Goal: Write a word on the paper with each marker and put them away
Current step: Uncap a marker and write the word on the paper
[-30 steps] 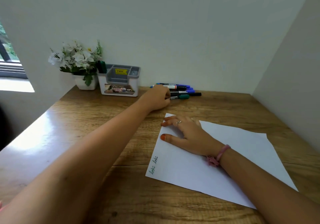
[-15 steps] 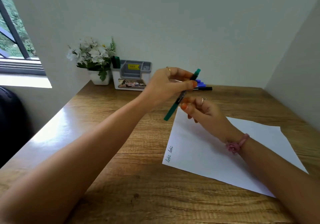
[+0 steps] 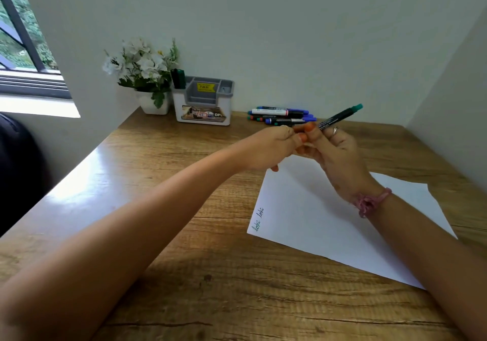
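Now both hands meet just right of centre frame, above the top corner of the paper (image 3: 329, 217), and between them is the green marker (image 3: 336, 117), a slim, stiff, light plastic stick, smooth enough to twist in the fingers, so I'd say it wants a firm pinch on the dark barrel with the other hand pulling at the end. The right hand (image 3: 338, 153) is curled around the barrel, green tail poking up toward the upper right. The left hand (image 3: 274, 147) is closed too, fingertips pinched at the marker's near end, which is hidden; looks like a cap coming off, though I can't see the cap itself. Behind them, the other markers (image 3: 282, 116) lie in a cluster on the surface, and the organizer (image 3: 204, 101) sits upper centre-left beside the flower pot (image 3: 152, 103).
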